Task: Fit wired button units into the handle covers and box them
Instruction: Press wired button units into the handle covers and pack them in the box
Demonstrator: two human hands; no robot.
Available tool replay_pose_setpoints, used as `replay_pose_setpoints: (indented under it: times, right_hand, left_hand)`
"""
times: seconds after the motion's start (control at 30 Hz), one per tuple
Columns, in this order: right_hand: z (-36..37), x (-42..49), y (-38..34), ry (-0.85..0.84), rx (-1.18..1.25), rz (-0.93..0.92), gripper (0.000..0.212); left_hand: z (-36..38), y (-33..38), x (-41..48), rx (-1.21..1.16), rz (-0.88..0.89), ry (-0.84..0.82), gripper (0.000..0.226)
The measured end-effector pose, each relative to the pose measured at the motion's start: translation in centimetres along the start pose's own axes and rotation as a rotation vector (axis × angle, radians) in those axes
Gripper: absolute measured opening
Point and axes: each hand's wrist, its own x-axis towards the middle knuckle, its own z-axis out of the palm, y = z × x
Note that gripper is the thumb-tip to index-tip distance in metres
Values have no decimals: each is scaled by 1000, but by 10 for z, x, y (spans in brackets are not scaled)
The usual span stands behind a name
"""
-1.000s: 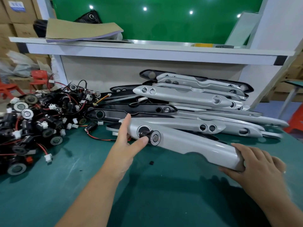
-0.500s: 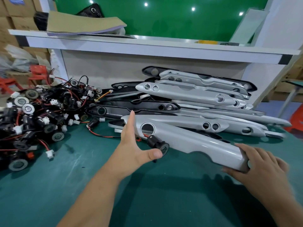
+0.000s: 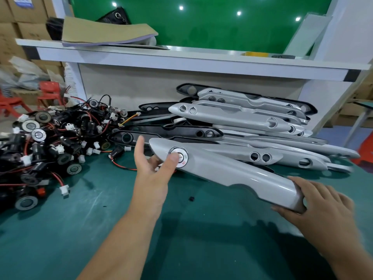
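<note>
- Fingers (image 3: pixel 155 161) of the left hand (image 3: pixel 150 174) reach under the grey handle cover (image 3: pixel 232 172). The thumb (image 3: pixel 171 161) presses down on the button unit (image 3: pixel 184 158) seated in its far-left hole, so the cover is pinched between them.
- Right hand (image 3: pixel 323 215) grasps the cover's near right end, with the fingers curled round it.
- Handle cover slants from far left to near right over the green table (image 3: pixel 60 229).
- Loose units (image 3: pixel 50 144) are heaped at left.
- Spare covers (image 3: pixel 242 118) are stacked on the far side.

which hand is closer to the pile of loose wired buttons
Left. The left hand, thumb on the button in the grey handle cover, sits just right of the pile; the right hand grips the cover's other end, farther right.
</note>
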Motion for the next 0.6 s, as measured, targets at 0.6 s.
replay_pose_setpoints:
  times: [0.6]
  right_hand:
    - [-15, 8, -84, -137, 384, -290, 71]
  left_hand:
    - [-5, -2, 5, -178, -233, -2, 11]
